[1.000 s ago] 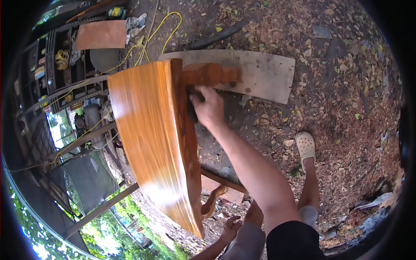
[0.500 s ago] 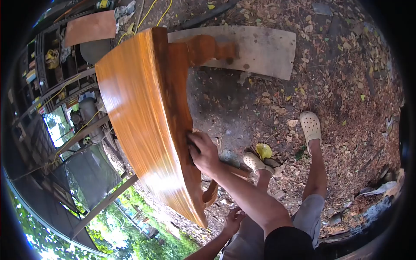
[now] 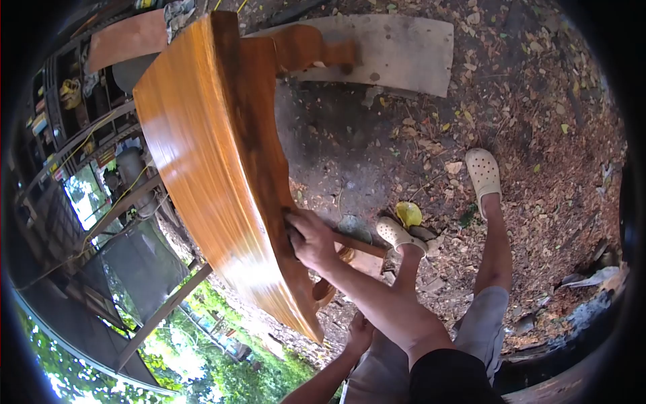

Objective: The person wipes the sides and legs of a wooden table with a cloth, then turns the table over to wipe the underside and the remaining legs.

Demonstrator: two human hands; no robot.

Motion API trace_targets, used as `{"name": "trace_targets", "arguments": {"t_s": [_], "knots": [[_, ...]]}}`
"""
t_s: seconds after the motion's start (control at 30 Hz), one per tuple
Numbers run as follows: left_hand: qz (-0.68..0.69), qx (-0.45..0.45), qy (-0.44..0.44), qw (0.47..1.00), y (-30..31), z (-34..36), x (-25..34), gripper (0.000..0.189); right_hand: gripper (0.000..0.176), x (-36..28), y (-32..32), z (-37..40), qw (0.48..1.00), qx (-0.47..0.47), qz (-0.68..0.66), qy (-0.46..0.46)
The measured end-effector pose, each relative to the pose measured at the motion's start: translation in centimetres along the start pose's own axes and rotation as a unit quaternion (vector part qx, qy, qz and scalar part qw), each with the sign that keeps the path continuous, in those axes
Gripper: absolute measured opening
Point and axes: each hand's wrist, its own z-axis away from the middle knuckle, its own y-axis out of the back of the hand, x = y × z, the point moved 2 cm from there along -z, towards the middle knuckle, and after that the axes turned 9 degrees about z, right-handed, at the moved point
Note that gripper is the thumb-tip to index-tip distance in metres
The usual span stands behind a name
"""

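Note:
A glossy orange-brown wooden table (image 3: 195, 155) stands tilted in the view, its broad top toward the left and its darker edge facing me. Against the lower part of that edge, my right hand (image 3: 311, 239) presses with bent fingers round a small dark object (image 3: 294, 239), mostly covered by the hand. My left hand (image 3: 361, 332) is curled closed beside my leg, away from the table; what it holds, if anything, is hidden. A carved leg (image 3: 299, 48) shows at the table's far end, and turned wooden parts (image 3: 324, 289) show below my right hand.
A pale curved board (image 3: 404, 54) lies on leaf-strewn ground beyond the table. My feet in beige clogs (image 3: 483, 172) stand at the right, near a yellow leaf (image 3: 408, 214). Cluttered shelves (image 3: 70, 101) and a dark metal frame (image 3: 161, 296) are on the left.
The table and board now appear higher and slightly farther left in the view. My right hand is farther down along the table's edge. My left hand has risen a little and its fingers look more closed.

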Motion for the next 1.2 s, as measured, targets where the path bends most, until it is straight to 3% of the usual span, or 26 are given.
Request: {"name": "trace_targets", "arguments": {"t_s": [0.1,0.13,0.17,0.23,0.27,0.4,0.5,0.53,0.67,0.7,0.77,0.8,0.87,0.93,1.07,1.1,1.2], "knots": [[-0.070,0.008,0.013,0.997,1.6,0.0,-0.6,0.039,0.035,2.6,-0.8,3.7,1.000,0.005,-0.029,0.000],[-0.082,-0.008,0.031,0.996,2.4,0.5,-1.0,0.040,0.035,3.5,-0.6,3.9,0.999,-0.001,-0.004,-0.042],[-0.034,-0.005,0.038,0.999,2.8,0.9,-1.3,0.040,0.036,4.7,-0.6,3.4,0.996,-0.006,0.023,-0.082],[0.061,0.005,0.054,0.997,3.5,2.3,-0.3,0.040,0.035,2.8,-0.3,-0.5,0.996,0.061,0.005,-0.071],[0.064,0.005,0.050,0.997,4.2,2.9,0.2,0.040,0.035,1.9,-0.3,-1.3,0.994,0.092,-0.003,-0.064],[0.007,0.000,-0.047,0.999,8.3,4.1,1.6,0.040,0.033,4.1,-1.7,4.9,0.995,0.076,0.030,-0.053],[-0.022,0.000,-0.014,1.000,12.5,5.1,-0.9,0.035,0.031,3.3,-1.2,3.1,0.995,0.058,0.030,-0.070],[-0.018,0.019,-0.046,0.999,13.4,5.7,-1.7,0.034,0.031,2.5,-1.7,2.8,0.995,0.085,-0.019,-0.044],[-0.049,0.076,-0.021,0.996,17.1,8.7,-8.9,0.031,0.030,3.1,-2.4,9.4,0.999,0.026,0.015,0.040],[-0.053,0.080,0.017,0.995,17.4,9.7,-10.1,0.032,0.031,3.8,-2.4,9.5,1.000,0.012,0.016,0.014],[-0.063,0.090,0.097,0.989,17.3,11.7,-12.5,0.033,0.031,5.0,-2.5,9.8,0.999,-0.019,0.014,-0.042],[-0.059,0.097,0.104,0.988,17.0,12.9,-14.2,0.034,0.032,4.4,-2.4,8.4,0.999,0.015,0.011,-0.030],[-0.039,0.132,0.113,0.984,16.1,15.0,-18.2,0.035,0.028,3.5,-2.9,10.0,1.000,-0.009,-0.008,-0.024],[0.010,0.145,0.169,0.975,14.1,17.3,-20.0,0.036,0.031,4.1,-2.4,12.5,0.996,-0.083,-0.025,-0.007],[0.058,0.150,0.191,0.968,10.2,20.8,-21.2,0.036,0.025,8.1,-3.7,12.9,0.988,-0.073,-0.018,-0.134],[0.071,0.151,0.186,0.968,9.3,21.3,-21.6,0.036,0.023,6.3,-2.5,11.3,0.994,-0.016,-0.002,-0.111],[0.061,0.153,0.190,0.968,7.4,21.4,-20.9,0.034,0.023,5.9,-3.9,16.3,0.996,-0.071,-0.018,-0.045]]}}
